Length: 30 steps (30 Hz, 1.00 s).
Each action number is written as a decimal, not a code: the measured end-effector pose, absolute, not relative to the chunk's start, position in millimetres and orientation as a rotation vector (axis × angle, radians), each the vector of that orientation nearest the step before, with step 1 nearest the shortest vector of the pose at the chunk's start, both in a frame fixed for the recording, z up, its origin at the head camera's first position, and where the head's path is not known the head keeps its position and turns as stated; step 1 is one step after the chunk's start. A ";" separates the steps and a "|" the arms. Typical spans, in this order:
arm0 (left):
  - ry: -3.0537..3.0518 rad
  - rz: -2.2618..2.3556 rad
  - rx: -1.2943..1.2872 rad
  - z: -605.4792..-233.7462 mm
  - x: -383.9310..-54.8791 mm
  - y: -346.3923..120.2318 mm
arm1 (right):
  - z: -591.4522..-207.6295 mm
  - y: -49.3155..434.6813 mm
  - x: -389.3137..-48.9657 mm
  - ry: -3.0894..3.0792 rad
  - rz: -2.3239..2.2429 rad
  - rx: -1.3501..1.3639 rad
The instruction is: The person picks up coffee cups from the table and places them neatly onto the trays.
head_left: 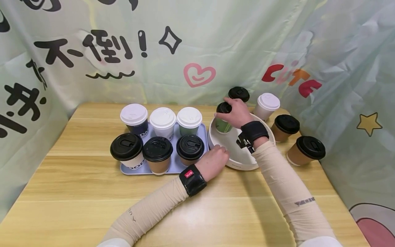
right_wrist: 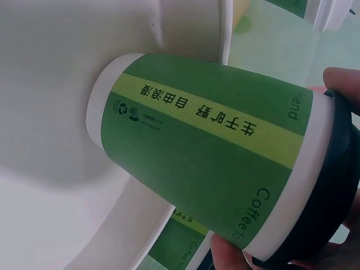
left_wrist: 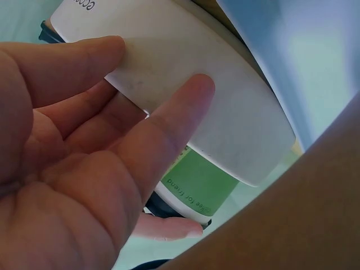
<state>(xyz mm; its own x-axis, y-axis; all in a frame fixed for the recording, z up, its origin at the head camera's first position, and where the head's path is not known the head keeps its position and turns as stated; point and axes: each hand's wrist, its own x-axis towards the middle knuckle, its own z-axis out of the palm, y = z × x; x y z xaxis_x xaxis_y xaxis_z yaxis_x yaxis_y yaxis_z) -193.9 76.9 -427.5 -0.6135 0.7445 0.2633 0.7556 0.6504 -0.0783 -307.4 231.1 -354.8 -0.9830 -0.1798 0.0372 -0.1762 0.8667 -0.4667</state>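
Right now my right hand [head_left: 238,115], right of centre in the frame, holds a green cup [head_left: 223,126] by its black lid [head_left: 224,107], my fingers narrowed around the lid's edge. That cup is inside the white round basin [head_left: 247,166], toward its upper left part; I cannot tell whether its base touches the floor of the basin. My left hand [head_left: 213,161], lower and nearer the centre, grips the basin's wall, with fingertips pressed against the outside and other fingers reaching over the rim. Just left of the basin lies a blue tray [head_left: 176,165], where six lidded cups stand in two rows: white lids behind, black lids in front. Beyond the basin, toward the upper right, are a black-lidded cup [head_left: 239,94] and a white-lidded cup [head_left: 267,104]. Along the basin's right side stand two brown cups [head_left: 297,157] with black lids, and everything rests on the wooden table [head_left: 77,192].
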 end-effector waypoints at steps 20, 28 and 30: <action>-2.616 -0.074 -1.184 -429.0 -193.8 77.9 | -358.2 227.5 -306.5 3.001 -0.730 -0.232; -2.619 -0.053 -1.190 -427.2 -193.4 77.6 | -357.3 227.4 -305.8 2.965 -0.721 -0.218; -2.618 -0.050 -1.194 -427.0 -193.1 77.5 | -357.7 227.6 -305.4 2.970 -0.714 -0.224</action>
